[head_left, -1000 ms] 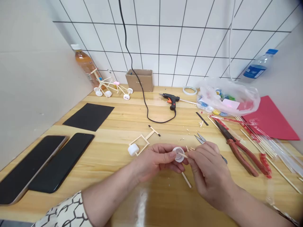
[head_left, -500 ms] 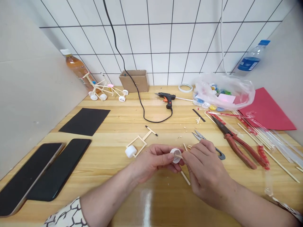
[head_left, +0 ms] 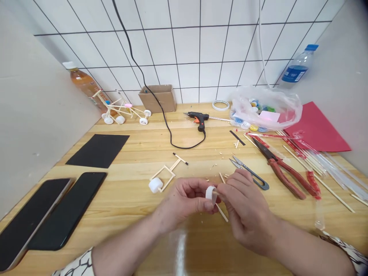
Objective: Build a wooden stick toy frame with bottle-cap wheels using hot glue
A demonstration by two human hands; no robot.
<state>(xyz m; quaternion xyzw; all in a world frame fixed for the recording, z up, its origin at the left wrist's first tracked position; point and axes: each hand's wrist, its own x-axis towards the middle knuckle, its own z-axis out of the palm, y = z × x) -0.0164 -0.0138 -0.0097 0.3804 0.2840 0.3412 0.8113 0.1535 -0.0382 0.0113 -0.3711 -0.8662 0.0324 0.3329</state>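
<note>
In the head view, both hands meet above the near middle of the table (head_left: 138,153). The left hand (head_left: 189,199) pinches a white cap (head_left: 210,193) between thumb and fingers, its open side turned toward the right hand (head_left: 247,203). The right hand is curled, fingertips pinching a thin stick (head_left: 216,193) that points at the cap's opening; whether its tip touches the inside, I cannot tell. Another wooden piece (head_left: 222,214) shows just below the fingers. Beyond the left hand lies a small stick frame (head_left: 169,171) with a white wheel (head_left: 155,185) at one corner and a dark-tipped crossbar at its far end. Metal snips (head_left: 247,168) lie just past the right hand, and red-handled pliers (head_left: 278,165) rest farther right. A black glue gun (head_left: 201,119) lies farther back, between a cardboard box (head_left: 159,101) and a plastic bag (head_left: 284,113) of colored caps
</note>
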